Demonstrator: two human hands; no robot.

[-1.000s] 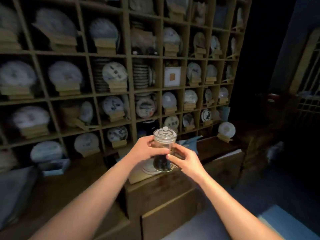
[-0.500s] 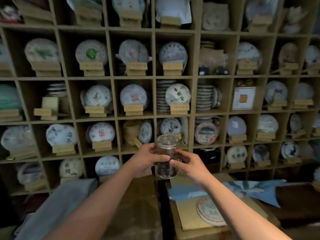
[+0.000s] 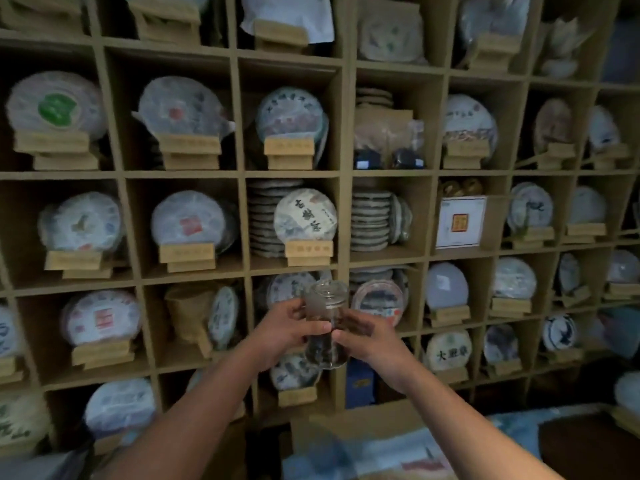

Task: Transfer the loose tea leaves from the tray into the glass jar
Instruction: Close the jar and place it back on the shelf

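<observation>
Both hands raised in front of the shelf point(image 3: 346, 216), a tall wooden grid of cubbies. Jar point(image 3: 325, 327) held between them, upright, in mid-air, level with the third row of cubbies from the bottom, clear of any surface. Glass lid point(image 3: 327, 292) sits on the jar, knob on top. Dark tea leaves point(image 3: 323, 351) fill the lower part of the jar; upper part looks clear.

Left hand point(image 3: 289, 332) clamped on the jar's left side, thumb across the front, fingers wrapped behind. Right hand point(image 3: 369, 336) clamped on the right side, fingertips meeting the glass near the left thumb. Both forearms bare, reaching up from the bottom edge of the frame.

Nearly every cubby holds round paper-wrapped tea cakes point(image 3: 304, 216) propped upright on small wooden stands point(image 3: 308, 252); some cubbies carry flat stacks of cakes. A white square box point(image 3: 459, 221) stands in one cubby right of centre.

Below the hands, at the bottom edge, a blurred blue-and-white cloth point(image 3: 381, 455) lies on a low surface; detail there too soft to tell
</observation>
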